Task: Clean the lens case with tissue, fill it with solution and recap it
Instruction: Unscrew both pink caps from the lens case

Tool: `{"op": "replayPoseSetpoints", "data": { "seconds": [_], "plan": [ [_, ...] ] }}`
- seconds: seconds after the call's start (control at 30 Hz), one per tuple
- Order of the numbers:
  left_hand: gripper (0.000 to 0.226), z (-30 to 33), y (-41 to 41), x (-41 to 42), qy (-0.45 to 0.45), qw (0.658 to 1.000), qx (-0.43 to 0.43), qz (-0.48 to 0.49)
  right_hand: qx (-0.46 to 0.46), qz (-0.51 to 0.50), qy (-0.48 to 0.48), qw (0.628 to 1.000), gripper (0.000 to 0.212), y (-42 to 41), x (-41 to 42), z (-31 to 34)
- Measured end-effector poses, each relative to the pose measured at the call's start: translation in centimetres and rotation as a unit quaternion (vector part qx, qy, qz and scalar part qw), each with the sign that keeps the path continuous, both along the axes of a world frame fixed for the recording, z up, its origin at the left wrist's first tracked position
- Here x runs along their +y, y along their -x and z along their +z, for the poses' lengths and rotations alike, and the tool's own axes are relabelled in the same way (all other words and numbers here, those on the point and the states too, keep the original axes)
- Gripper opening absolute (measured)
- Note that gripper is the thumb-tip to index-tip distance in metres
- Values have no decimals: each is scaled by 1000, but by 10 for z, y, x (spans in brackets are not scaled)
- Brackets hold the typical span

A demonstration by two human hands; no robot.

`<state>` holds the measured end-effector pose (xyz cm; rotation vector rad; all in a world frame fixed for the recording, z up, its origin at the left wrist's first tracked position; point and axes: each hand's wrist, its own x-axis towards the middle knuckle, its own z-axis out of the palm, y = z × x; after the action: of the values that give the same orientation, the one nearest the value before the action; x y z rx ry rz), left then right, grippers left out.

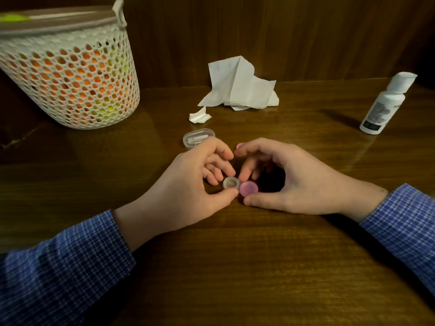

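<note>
The lens case sits low over the wooden table between my hands, with a clear well point(231, 183) and a pink side point(248, 188) next to it. My left hand point(195, 182) pinches the clear well between thumb and fingers. My right hand point(289, 182) pinches the pink side, thumb below and fingers above. A second pink cap point(239, 145) peeks out just beyond my right fingertips. A crumpled white tissue point(240, 87) lies at the back of the table, with a small torn piece point(199, 116) in front of it. The white solution bottle point(386, 104) stands capped at the right.
A clear oval plastic box point(197, 137) lies just beyond my left hand. A white mesh basket point(70, 71) with a brown lid stands at the back left. A dark wooden wall point(282, 31) closes the back of the table.
</note>
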<state>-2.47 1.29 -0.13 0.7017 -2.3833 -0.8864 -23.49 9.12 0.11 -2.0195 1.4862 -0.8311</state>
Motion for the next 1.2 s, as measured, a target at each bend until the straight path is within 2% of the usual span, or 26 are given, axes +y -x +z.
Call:
{"op": "replayPoseSetpoints", "data": {
  "seconds": [0.27,0.47,0.7,1.2],
  "plan": [
    [53,1,0,0,5,1000,6,1,9,-4,8,1000,61,2,-1,-1],
    [53,1,1,5,30,999,6,27,97,-39,32,994,33,-1,-2,2],
    [53,3,2,6,8,999,-4,49,50,-29,25,998,27,1,-2,0],
    [58,7,1,7,-6,999,-16,35,35,47,21,998,19,7,-11,5]
  ]
}}
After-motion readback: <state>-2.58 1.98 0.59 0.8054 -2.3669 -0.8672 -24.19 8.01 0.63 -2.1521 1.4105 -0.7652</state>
